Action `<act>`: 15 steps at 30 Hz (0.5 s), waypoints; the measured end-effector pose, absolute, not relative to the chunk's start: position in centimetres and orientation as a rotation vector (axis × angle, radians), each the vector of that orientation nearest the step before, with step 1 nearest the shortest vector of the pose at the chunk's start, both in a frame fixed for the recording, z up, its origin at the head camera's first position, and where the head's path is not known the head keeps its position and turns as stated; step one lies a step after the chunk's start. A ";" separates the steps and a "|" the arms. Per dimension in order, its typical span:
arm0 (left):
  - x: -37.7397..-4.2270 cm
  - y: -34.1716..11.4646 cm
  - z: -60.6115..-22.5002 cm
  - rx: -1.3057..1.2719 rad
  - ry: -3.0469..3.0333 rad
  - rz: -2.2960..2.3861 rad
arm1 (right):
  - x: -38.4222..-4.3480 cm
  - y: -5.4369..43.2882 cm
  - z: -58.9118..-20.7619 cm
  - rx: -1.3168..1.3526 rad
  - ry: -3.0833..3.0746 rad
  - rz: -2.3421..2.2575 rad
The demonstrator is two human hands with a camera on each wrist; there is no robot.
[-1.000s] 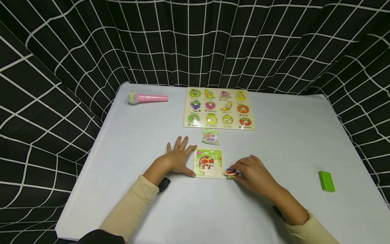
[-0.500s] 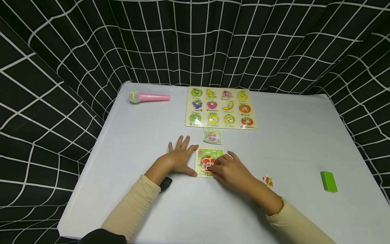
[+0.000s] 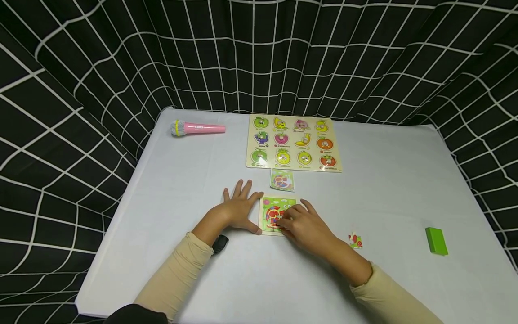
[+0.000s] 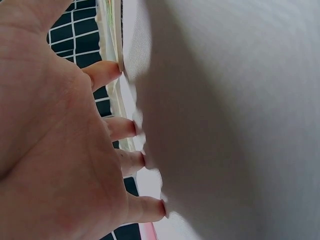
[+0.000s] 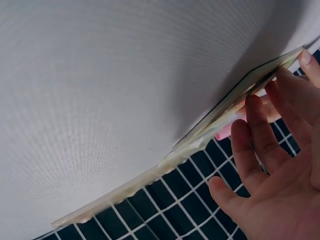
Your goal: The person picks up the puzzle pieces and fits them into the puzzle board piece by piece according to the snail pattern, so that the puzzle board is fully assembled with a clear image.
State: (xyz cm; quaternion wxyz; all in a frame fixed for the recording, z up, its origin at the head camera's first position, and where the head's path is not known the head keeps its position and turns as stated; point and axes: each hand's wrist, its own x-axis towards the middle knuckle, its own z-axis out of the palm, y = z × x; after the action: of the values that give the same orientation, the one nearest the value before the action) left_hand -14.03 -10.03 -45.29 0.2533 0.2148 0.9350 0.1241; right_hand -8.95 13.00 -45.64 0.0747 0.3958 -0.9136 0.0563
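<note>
A small square jigsaw puzzle [image 3: 269, 207] with a red and green cartoon picture lies in its pale wooden tray [image 3: 261, 216]. My left hand [image 3: 235, 211] rests flat with fingers spread, its thumb and index fingertips at the tray's left corners. Over the tray's lower right part, my right hand [image 3: 305, 227] pinches a puzzle piece [image 3: 275, 227] low against the picture; the fingers hide much of it. In the right wrist view, the right fingertips [image 5: 281, 72] are right at the tray's surface. Another loose puzzle piece [image 3: 355, 240], red and green, lies right of the right hand.
A small picture card [image 3: 282, 180] lies just beyond the tray, touching a large fruit puzzle board [image 3: 294, 142] at the back. A pink toy microphone [image 3: 198, 128] is at the back left. A green block [image 3: 436, 241] lies far right on the white table [image 3: 388, 189].
My right hand has moved left, bringing the puzzle piece from beside the tray onto its lower part, then shifted only slightly. The loose piece has come into view. My left hand stays put.
</note>
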 end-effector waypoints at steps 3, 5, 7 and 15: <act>-14.0 -10.0 -45.2 0.581 2.539 0.333 | -8.9 13.0 -45.7 1.184 -2.748 0.172; -14.0 -10.0 -45.2 0.578 2.538 0.331 | -8.9 13.0 -45.7 1.183 -2.755 0.178; -14.0 -10.0 -45.1 0.576 2.538 0.329 | -8.8 13.1 -45.6 1.182 -2.766 0.195; -14.0 -9.9 -45.1 0.569 2.536 0.321 | -8.3 16.1 -44.6 1.042 -2.852 0.328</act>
State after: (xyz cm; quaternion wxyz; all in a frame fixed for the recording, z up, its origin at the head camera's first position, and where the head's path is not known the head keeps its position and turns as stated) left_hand -13.98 -9.93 -45.13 0.2586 0.2100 0.9354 0.1183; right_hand -8.32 16.06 -44.60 0.0436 0.3407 -0.9330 0.1072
